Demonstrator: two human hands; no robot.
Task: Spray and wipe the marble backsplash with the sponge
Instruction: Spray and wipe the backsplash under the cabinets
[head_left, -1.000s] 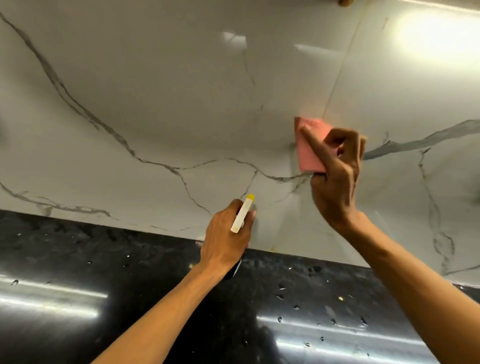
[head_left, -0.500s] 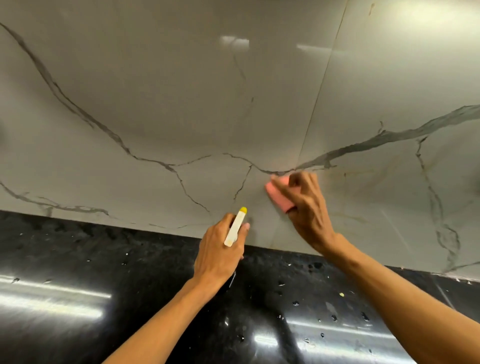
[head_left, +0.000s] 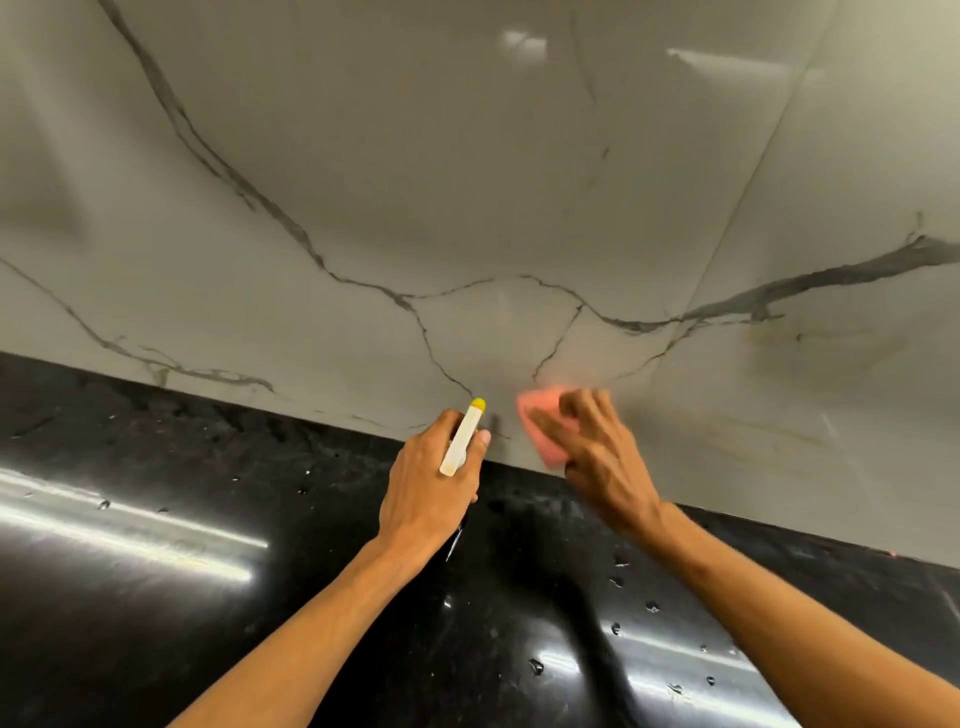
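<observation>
Landmark: spray bottle (head_left: 462, 441), white with a yellow tip (head_left: 477, 404). It is tilted, with the tip towards the marble backsplash (head_left: 467, 182).

- My view looks down over both forearms.
- Left hand (head_left: 431, 483): wrapped round the bottle. Fingers are closed around its neck, and one fingertip shows on the bottle's right side. The bottle's body is hidden under the hand.
- Sponge (head_left: 537, 413): pink, just right of the bottle's tip. It lies flat against the backsplash, low down, close above the line where the marble meets the counter.
- Right hand (head_left: 597, 457): on the sponge, right of the bottle. The index finger lies across the pink face and the other fingers, a little apart, bend over its upper edge, clamping it to the wall. I cannot make out the thumb. Hand and sponge are smeared with motion blur.
- Black counter (head_left: 208, 623): glossy, below the bottle. Water droplets (head_left: 615, 629) are scattered below and right of it.
- Grey veins branch across the marble above the bottle.
- A tile joint (head_left: 753, 182) runs up the backsplash, well right of the bottle.
</observation>
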